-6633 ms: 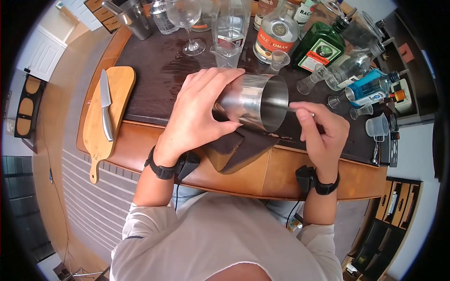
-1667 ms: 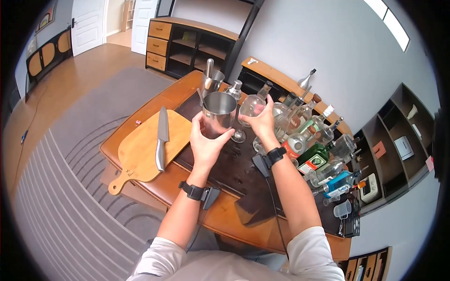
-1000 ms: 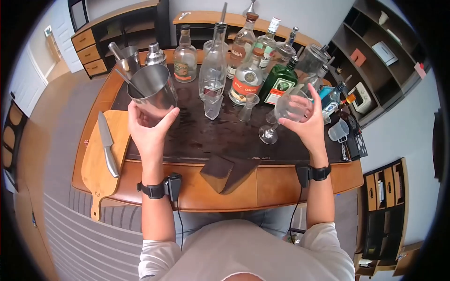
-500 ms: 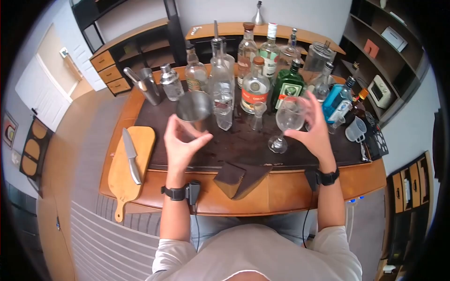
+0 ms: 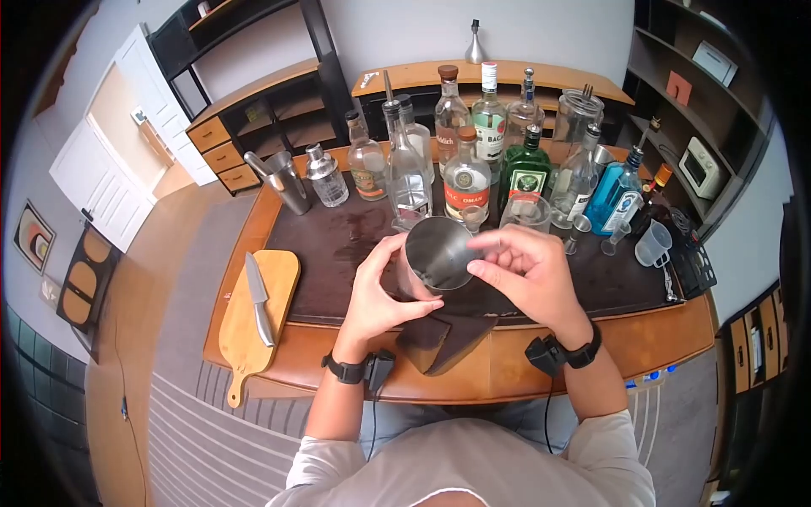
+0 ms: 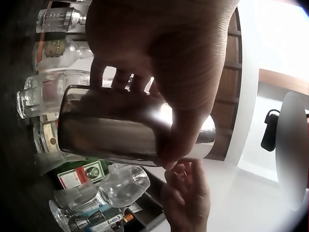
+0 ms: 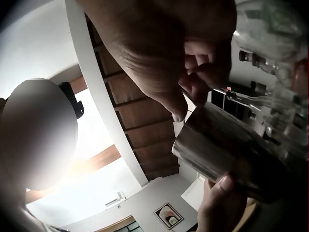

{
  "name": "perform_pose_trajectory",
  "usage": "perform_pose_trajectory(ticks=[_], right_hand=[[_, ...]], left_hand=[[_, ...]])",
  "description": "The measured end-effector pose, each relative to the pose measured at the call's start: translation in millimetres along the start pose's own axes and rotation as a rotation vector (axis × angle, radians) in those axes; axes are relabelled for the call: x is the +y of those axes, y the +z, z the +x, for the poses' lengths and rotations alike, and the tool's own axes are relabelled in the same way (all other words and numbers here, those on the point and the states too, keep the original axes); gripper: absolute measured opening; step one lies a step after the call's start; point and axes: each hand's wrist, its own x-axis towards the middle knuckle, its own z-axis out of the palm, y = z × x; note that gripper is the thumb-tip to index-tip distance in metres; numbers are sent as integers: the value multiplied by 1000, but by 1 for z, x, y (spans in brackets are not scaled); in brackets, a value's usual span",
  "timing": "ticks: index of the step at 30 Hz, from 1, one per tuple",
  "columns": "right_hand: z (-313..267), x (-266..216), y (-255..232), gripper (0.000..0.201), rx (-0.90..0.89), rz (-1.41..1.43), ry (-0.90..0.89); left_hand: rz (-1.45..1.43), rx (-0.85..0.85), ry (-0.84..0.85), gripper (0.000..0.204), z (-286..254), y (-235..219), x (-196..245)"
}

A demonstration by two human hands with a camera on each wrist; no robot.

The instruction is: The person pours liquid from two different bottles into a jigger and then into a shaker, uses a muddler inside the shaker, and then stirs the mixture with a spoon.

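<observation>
My left hand [image 5: 376, 296] is wrapped round the steel shaker tin [image 5: 435, 256], fingers curled on its wall, thumb on the near side. The tin is lifted off the table [image 5: 541, 372] and tipped, mouth toward me, over the near edge of the dark bar mat [image 5: 338, 253]. Inside looks bare; no liquid or ice that I can see.

My right hand [image 5: 524, 275] is at the tin's rim, thumb and forefinger drawn together right at the lip. Whether they pinch something small, I cannot tell; the wrist views only show the fingers bunched close to the metal.

Wine glass [image 5: 525, 211] stands just behind the tin, empty, near the row of bottles [image 5: 467, 177] along the far edge. Folded brown cloth [image 5: 439, 334] hangs over the near edge under my hands. Cutting board [image 5: 253, 325] with knife [image 5: 259, 297] sits at the left end, untouched. Second tin and cobbler shaker [image 5: 323, 175] at the far left corner.

Judging progress: early. Tin and glass are out and in hand, nothing poured, nothing cut, bottles all standing. Filling, mixing and serving look like they're all left.
</observation>
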Motion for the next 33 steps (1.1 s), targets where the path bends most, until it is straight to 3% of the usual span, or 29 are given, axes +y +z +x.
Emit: perform_pose_trajectory(ticks=[1,5,8,11,15,22,33], right_hand=[[1,1,1,15,8,22,-68],[13,-25,-17,9,-121,-199,-122],[28,-33,-36,8,-17,-199,-182],[41,-42,-70,17,98,-19,-144],[45,-40,-101,23,220,8,-214],[51,-21,-130,28,333,85,-284],[44,-26,-158,26,480,-27,-264]], left_hand=[[78,-1,64,89,3,0,3],[315,17,221,89,16,-2,19],[352,66,239,89,34,-7,25],[425,66,246,88,57,-9,46],[666,40,426,89,89,0,64],[782,-1,447,86,114,17,72],[927,-44,375,88,125,35,77]])
